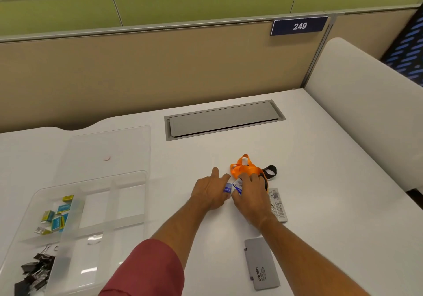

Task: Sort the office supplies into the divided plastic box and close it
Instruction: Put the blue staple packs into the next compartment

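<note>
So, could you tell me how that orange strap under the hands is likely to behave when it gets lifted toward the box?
The orange strap will probably be floppy: it lies bunched in loose loops, so it should sag and trail. It looks light for its bulk. Its black end may dangle and could catch on the divided box wall.

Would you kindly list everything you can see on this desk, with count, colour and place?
Divided box: one, clear, desk left, open.
Lid: one, clear, behind box.
Staple boxes: several, teal and yellow, box's left compartment.
Binder clips: a heap, black, box's near-left compartment.
Lanyard: one, orange with black loop, desk centre.
Small packets: about two, blue-white, between the hands.
Printed pack: one, grey-white, partly under right hand.
Case: one, grey, near right.
Cable hatch: one, grey, desk rear.
Sign 249: one, navy, partition.
Left hand: on packets, red sleeve.
Right hand: on packets and lanyard.
</note>
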A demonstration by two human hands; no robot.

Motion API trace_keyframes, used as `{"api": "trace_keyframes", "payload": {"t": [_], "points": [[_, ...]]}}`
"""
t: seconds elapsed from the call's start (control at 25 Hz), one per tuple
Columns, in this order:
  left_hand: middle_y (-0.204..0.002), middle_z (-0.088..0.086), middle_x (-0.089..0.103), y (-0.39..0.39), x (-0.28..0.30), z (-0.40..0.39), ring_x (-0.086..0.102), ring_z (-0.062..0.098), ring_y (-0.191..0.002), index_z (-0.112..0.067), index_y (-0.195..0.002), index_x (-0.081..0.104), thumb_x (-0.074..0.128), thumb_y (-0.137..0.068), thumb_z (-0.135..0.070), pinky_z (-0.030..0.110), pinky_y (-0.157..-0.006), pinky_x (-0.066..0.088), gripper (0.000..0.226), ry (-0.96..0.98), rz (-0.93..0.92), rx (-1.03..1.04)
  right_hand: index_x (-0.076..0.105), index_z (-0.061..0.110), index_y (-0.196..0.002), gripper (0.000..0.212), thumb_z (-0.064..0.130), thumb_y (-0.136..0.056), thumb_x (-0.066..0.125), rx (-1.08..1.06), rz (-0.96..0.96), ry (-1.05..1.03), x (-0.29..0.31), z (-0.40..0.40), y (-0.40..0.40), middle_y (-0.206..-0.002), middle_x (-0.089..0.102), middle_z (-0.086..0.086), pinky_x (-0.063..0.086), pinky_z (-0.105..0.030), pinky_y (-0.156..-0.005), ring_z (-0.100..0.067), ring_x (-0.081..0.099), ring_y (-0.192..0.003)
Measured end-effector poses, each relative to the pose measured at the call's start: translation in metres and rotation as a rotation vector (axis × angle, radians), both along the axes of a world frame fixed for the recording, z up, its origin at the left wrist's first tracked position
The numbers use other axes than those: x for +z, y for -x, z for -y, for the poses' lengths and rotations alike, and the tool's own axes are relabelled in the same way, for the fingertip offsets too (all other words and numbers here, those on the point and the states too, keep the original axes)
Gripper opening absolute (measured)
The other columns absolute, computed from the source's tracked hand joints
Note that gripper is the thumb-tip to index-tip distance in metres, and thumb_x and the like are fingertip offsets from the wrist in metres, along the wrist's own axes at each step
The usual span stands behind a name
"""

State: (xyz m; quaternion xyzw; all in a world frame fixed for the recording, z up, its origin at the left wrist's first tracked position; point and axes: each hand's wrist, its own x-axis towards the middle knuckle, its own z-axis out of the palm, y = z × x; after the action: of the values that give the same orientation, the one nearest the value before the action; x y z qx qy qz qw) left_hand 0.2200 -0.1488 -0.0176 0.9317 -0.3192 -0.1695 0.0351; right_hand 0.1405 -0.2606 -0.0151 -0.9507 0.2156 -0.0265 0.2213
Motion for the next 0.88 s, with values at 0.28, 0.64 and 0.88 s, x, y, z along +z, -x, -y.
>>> {"api": "trace_keyframes", "payload": {"t": [0.28, 0.64, 0.88], "points": [[-0.129, 0.011, 0.049, 0.012, 0.006, -0.01, 0.061, 0.024, -0.099, -0.01, -0.126, 0.047, 0.048, -0.096, -0.045, 0.031, -0.076, 0.047, 0.046, -0.025, 0.028, 0.079, 0.045, 0.016, -0.129, 0.049, 0.034, -0.086, 0.061, 0.005, 0.106, -0.039, 0.01, -0.002, 0.003, -0.123, 0.051, -0.007, 0.05, -0.03, -0.081, -0.02, 0.044, -0.114], [-0.105, 0.009, 0.06, 0.028, 0.033, -0.055, 0.051, 0.019, -0.079, -0.014, -0.118, 0.045, 0.047, -0.094, -0.042, 0.031, -0.068, 0.046, 0.037, 0.142, 0.054, 0.202, 0.049, 0.016, -0.127, 0.044, 0.033, -0.088, 0.056, 0.106, 0.153, -0.07, 0.033, -0.038, -0.004, -0.117, 0.055, -0.009, 0.052, -0.029, -0.08, -0.02, 0.051, -0.104], [-0.091, 0.006, 0.051, 0.036, 0.057, -0.108, 0.053, 0.021, -0.075, -0.014, -0.107, 0.049, 0.04, -0.096, -0.038, 0.031, -0.064, 0.045, 0.027, 0.196, 0.124, 0.313, 0.046, 0.017, -0.118, 0.034, 0.03, -0.089, 0.056, 0.179, 0.119, -0.104, 0.053, -0.086, -0.006, -0.109, 0.051, -0.009, 0.044, -0.024, -0.068, -0.018, 0.053, -0.084]]}}
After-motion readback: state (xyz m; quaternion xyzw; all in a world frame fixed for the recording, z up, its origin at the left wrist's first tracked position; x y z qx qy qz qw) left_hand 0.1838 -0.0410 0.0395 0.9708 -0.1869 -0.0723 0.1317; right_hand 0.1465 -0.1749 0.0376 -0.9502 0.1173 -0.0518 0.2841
